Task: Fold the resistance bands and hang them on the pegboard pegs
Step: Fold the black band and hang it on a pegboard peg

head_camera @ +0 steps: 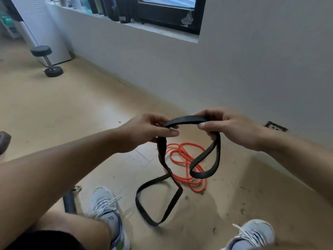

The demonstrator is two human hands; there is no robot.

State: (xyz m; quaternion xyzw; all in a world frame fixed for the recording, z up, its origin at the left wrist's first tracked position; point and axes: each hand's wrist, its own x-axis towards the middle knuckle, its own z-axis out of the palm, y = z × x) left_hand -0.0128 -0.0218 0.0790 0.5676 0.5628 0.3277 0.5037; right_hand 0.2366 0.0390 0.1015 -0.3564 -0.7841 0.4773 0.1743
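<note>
I have my left hand (pixel 153 130) and right hand (pixel 221 127) both pinching the flat black rubber resistance band (pixel 185 119) at centre frame, its loops sagging to the floor; it looks light, floppy and grippy, so I'd hold the doubled top span

I read this as home workout room: dumbbell (pixel 47 60) on tan floor (pixel 54 109) far left of my fingers, bottles (pixel 115 9) lining windowsill (pixel 162 30) beyond them, orange tube band (pixel 183 165) coiled below.
</note>
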